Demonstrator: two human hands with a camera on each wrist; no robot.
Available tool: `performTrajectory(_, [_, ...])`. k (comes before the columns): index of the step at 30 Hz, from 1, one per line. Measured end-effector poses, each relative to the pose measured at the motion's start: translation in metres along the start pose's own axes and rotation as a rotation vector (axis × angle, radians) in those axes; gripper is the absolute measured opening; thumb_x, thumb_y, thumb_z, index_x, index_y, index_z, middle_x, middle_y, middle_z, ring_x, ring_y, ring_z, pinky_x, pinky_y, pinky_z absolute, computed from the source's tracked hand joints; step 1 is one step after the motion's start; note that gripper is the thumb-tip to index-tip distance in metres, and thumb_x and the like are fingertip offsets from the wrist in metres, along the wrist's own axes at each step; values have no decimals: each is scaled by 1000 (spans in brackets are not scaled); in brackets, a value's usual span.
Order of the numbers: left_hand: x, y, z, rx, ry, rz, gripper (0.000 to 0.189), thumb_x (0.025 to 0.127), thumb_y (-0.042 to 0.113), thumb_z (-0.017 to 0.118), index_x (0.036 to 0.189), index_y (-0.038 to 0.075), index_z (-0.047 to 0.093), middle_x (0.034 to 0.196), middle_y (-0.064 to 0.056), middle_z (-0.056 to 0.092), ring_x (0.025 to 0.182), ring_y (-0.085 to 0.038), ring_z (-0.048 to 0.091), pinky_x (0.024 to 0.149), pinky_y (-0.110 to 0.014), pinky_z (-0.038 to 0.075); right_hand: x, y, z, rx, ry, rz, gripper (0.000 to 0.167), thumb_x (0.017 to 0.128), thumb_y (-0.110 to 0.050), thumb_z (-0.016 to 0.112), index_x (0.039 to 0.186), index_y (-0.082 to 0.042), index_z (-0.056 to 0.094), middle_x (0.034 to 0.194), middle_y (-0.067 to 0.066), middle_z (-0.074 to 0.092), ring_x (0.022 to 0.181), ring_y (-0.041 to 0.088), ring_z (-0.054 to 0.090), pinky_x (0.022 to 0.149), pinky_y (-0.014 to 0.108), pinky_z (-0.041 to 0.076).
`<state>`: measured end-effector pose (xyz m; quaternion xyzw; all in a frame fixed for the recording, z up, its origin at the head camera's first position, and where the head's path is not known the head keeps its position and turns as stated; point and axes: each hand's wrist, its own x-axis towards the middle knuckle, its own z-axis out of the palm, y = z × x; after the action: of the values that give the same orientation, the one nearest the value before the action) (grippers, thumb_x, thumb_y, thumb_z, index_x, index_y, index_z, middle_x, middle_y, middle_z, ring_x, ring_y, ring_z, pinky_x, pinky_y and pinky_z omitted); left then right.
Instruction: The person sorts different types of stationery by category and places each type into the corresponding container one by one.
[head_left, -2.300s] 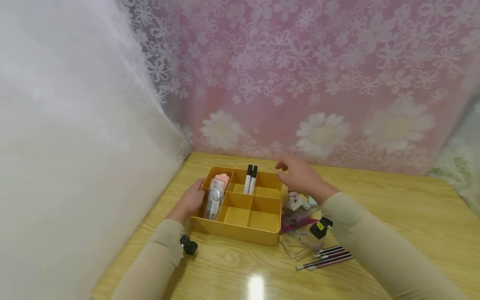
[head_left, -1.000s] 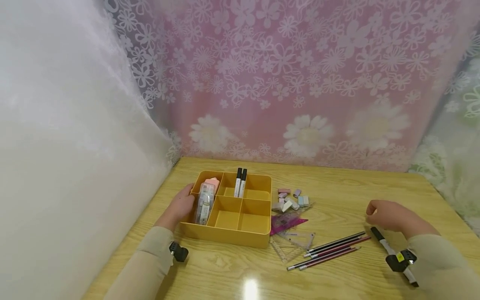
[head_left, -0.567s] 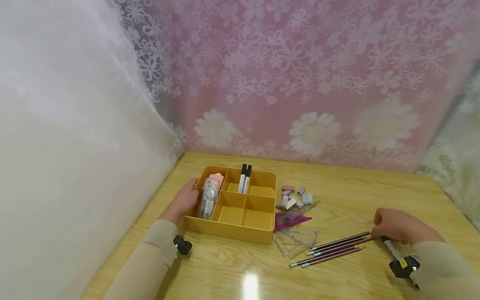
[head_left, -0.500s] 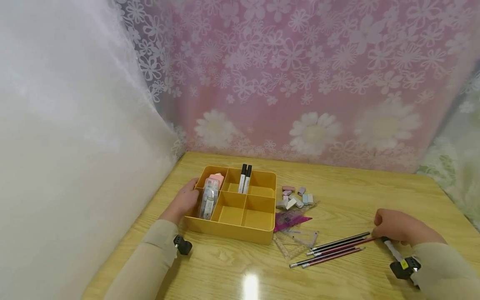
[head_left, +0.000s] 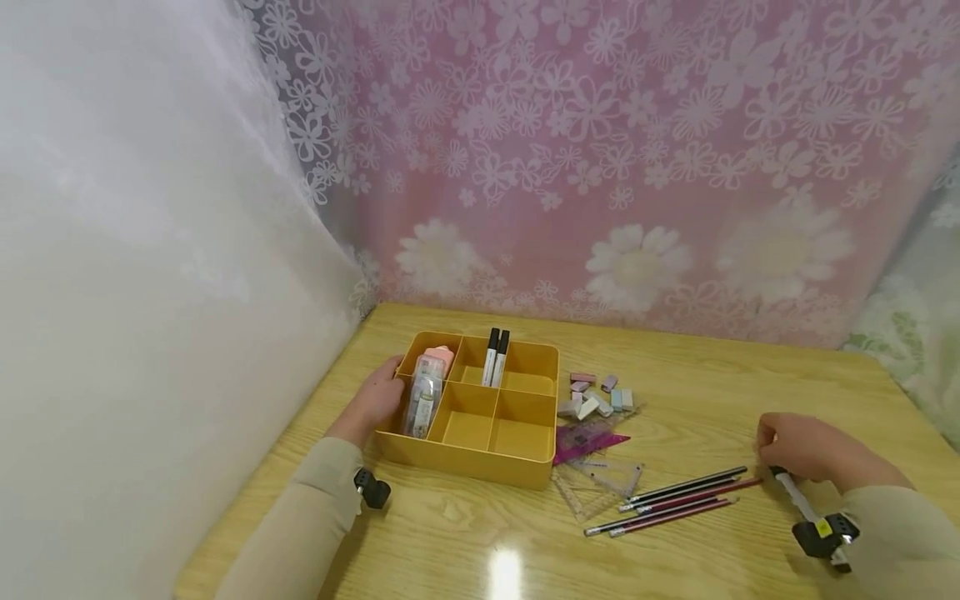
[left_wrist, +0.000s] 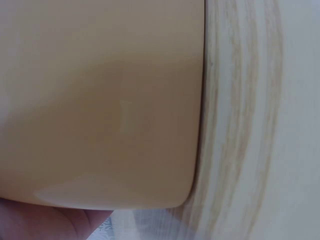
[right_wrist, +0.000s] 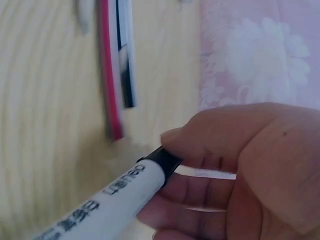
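Observation:
My left hand [head_left: 377,396] holds the left wall of a yellow divided organizer box [head_left: 465,464]; in the left wrist view its fingers [left_wrist: 45,222] lie along the box's side. At the right of the table, my right hand [head_left: 813,450] pinches a white whiteboard marker [right_wrist: 112,197] by its black cap, thumb on one side and fingers on the other. The forearm and wrist camera cover part of the marker in the head view. Two more black-capped markers [head_left: 495,358] lean in the box's rear middle compartment. A clear-packaged item [head_left: 425,404] and a pink object [head_left: 439,354] fill its left side.
Several pencils [head_left: 675,504] lie just left of my right hand. Beside the box's right wall are small erasers [head_left: 588,408], a magenta ruler-like piece [head_left: 592,446] and clear set squares [head_left: 618,479]. A floral curtain [head_left: 637,167] hangs behind the table.
My right hand has moved from beside the box's rear right corner out to the right, down to the marker, and has taken hold of its cap. My left hand has stayed on the box.

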<state>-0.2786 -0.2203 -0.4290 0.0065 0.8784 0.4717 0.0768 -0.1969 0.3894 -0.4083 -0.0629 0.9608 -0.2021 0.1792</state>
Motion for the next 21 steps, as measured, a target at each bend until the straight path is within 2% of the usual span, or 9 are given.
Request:
performTrajectory(7, [-2, 2, 1, -3, 4, 3, 54, 105, 17, 34, 159, 14, 31, 158, -15, 38, 146, -37, 31, 116, -59, 23, 3, -28, -13, -5, 62, -82, 5, 95, -9, 58, 97, -5, 57, 79, 4, 58, 64, 21, 54, 57, 37, 47])
performTrajectory(14, [-2, 0, 1, -3, 6, -1, 54, 105, 18, 33, 158, 15, 32, 157, -14, 39, 144, -36, 33, 116, -59, 25, 7, -70, -20, 4, 123, -176, 11, 101, -16, 58, 106, -6, 58, 83, 3, 60, 65, 19, 60, 58, 36, 49])
performTrajectory(21, [-1, 0, 1, -8, 5, 1, 53, 105, 17, 33, 158, 13, 32, 157, -15, 38, 144, -37, 33, 116, -59, 25, 17, -119, -24, 116, 203, -210, 22, 104, -20, 54, 117, -3, 56, 89, 6, 62, 68, 19, 63, 61, 37, 52])
